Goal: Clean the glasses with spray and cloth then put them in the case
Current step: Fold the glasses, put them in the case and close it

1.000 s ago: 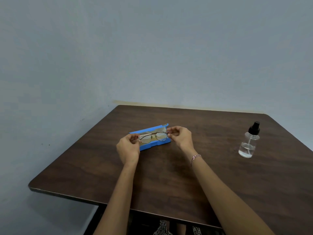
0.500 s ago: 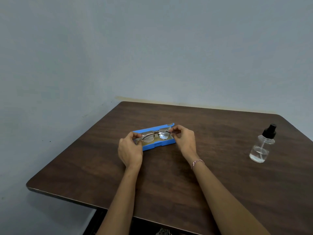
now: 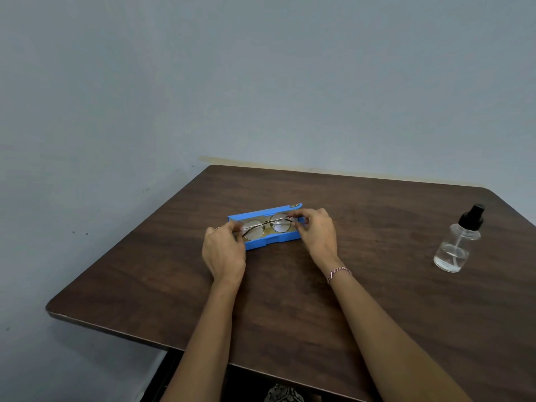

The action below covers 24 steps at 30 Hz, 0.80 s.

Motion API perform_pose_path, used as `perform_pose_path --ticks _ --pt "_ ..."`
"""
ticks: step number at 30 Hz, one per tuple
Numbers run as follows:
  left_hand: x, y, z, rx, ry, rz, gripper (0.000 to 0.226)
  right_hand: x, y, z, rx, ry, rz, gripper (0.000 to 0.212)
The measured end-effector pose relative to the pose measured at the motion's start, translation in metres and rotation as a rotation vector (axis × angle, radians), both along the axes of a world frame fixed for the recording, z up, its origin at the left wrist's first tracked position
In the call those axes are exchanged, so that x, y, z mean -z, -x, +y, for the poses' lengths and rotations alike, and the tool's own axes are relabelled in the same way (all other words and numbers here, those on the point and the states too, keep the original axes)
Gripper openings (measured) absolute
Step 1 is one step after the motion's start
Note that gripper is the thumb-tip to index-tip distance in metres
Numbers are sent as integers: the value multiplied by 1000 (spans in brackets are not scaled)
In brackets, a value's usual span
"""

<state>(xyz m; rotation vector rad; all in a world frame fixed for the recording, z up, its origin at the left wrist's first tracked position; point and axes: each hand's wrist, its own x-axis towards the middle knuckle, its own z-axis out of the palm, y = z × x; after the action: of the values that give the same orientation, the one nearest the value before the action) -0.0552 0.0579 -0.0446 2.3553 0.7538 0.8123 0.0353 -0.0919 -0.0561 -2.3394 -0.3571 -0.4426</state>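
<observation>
Over the open blue case [image 3: 271, 242], our left grip [image 3: 224, 253] and right grip [image 3: 319, 236] each pinch one end of the glasses [image 3: 265, 226]; the spray bottle [image 3: 455, 248] stands well apart.

Dark wood-grain table [image 3: 290, 300] with rounded corners, against a plain pale blue-grey wall [image 3: 261, 82].

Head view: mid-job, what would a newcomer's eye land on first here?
The open blue case stands out, bright against the dark wooden table near its middle, with the glasses held at it. The left hand and right hand each pinch one end of the frame; whether the glasses rest inside cannot be told. At the table's right side a clear spray bottle stands upright, untouched.
</observation>
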Motion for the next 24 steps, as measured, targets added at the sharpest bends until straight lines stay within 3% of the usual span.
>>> perform_pose_path --ticks 11,24 --pt "9 -6 4 31 -179 71 21 -5 3 -9 -51 146 31 25" --pt "12 -11 4 29 -264 112 22 -5 1 -14 -88 323 -66 26"
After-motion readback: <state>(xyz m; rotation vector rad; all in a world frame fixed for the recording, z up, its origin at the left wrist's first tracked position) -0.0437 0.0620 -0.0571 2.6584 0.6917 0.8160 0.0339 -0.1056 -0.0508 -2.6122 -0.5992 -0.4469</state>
